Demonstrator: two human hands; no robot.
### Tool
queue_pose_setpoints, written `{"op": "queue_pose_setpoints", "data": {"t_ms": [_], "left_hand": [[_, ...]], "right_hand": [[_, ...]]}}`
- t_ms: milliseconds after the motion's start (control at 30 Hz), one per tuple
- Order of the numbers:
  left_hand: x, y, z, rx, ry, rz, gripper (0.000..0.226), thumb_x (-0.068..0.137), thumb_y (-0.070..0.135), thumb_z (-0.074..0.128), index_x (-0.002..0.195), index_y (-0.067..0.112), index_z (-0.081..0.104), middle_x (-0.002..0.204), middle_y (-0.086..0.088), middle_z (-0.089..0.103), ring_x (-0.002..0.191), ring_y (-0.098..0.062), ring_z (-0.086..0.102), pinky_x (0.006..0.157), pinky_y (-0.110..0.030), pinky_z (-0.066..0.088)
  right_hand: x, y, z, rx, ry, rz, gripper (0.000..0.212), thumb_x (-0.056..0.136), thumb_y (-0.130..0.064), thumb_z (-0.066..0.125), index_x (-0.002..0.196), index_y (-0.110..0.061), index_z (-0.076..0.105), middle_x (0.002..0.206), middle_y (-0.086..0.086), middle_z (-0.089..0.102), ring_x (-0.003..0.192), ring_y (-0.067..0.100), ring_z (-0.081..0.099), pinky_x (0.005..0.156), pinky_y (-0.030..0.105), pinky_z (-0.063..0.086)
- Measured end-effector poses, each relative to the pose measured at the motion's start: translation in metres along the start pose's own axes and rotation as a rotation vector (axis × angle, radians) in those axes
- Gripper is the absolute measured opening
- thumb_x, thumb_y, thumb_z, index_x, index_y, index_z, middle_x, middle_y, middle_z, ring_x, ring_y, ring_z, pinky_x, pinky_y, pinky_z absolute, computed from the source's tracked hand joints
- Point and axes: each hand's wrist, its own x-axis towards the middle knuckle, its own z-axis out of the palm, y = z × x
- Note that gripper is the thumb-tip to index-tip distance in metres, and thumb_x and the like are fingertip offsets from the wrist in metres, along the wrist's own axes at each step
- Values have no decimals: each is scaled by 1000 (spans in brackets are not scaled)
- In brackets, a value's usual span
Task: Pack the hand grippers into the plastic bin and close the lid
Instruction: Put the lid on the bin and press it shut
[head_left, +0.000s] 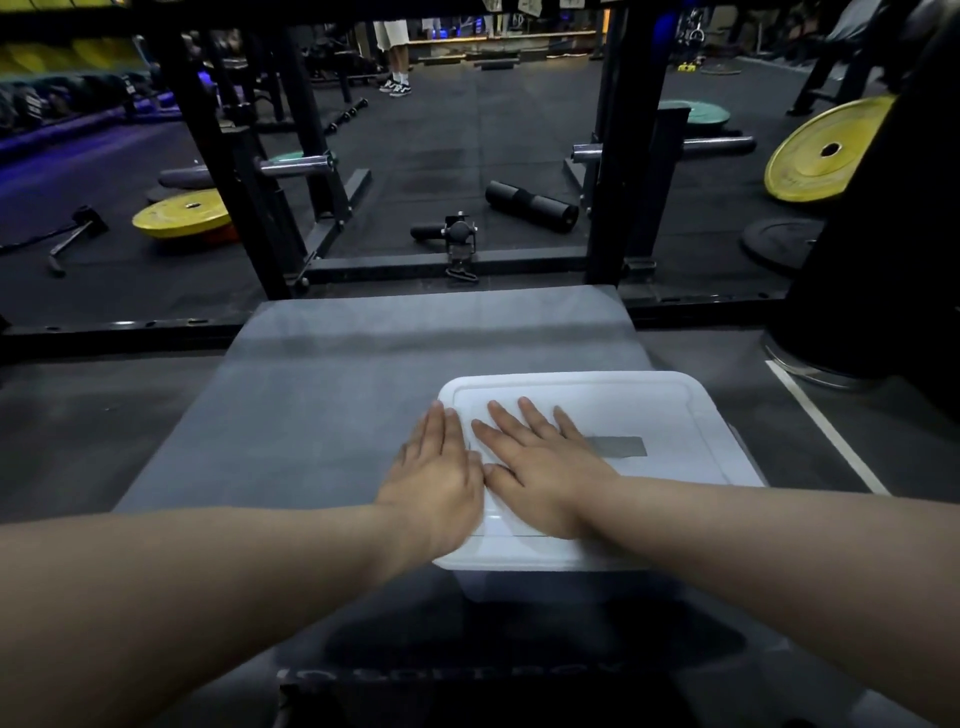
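- I see my left hand flat, fingers straight, pressing the left edge of the lid.
- My right hand lies flat beside it, gripping nothing.
- The lidded plastic bin sits by the right edge of the bench.

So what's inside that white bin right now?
Cannot tell. The lid sits on the plastic bin, with the left hand and right hand flat on top. Any hand grippers inside are hidden.

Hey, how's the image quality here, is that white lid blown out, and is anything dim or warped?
Head view: the lid is overexposed, almost featureless around the left hand and right hand; the gym floor behind is dim, purple-lit at far left; wide-angle distortion tilts the rack post.
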Motion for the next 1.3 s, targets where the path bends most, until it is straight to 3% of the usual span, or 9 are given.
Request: {"op": "queue_pose_setpoints", "data": {"t_ms": [167,500,633,967,1133,1200,1300], "left_hand": [[7,12,4,172,3,0,68,103,45,9,156,6,-6,163,-9,-19,151,-21,-17,123,-39,-5],[10,23,2,282,-54,18,71,102,47,7,155,4,-13,161,-12,-24,149,-24,-23,122,-41,-8],[12,36,4,333,-75,114,71,101,48,5,155,4,-13,161,-14,-23,148,-25,-25,122,-42,-11],[16,105,25,358,-95,285,69,103,44,9,155,3,-9,162,-16,-19,149,-28,-21,122,-45,-8],[17,124,29,370,-90,361,68,103,45,8,156,5,-8,163,-14,-17,150,-27,-19,122,-45,-7],[17,126,29,375,-98,384,67,104,45,9,156,5,-8,163,-13,-18,150,-27,-20,122,-45,-7],[17,125,28,376,-112,400,68,104,45,9,156,6,-9,163,-12,-19,149,-27,-21,122,-46,-7]], "right_hand": [[-12,16,-6,-16,6,-56,62,102,-50,15,157,-24,1,163,-9,-9,149,7,-12,121,33,-6],[-45,49,-7,-5,-13,82,72,96,-61,10,155,-26,-11,161,-12,-19,146,4,-22,121,37,-9],[-55,64,-9,8,-12,128,72,96,-61,9,155,-25,-11,161,-11,-19,145,5,-22,121,37,-10],[-74,97,-11,39,45,196,61,101,-49,12,156,-27,-3,162,-13,-12,146,0,-15,121,33,-8],[-81,108,-11,86,167,170,55,104,-37,21,156,-23,13,163,-8,5,149,4,-1,121,26,-1],[-82,113,-10,145,266,257,54,103,-28,28,156,-18,18,163,-3,13,149,9,7,121,26,4],[-85,122,-9,329,390,571,60,99,-35,40,152,-15,20,160,3,21,146,23,20,117,42,24]]}}
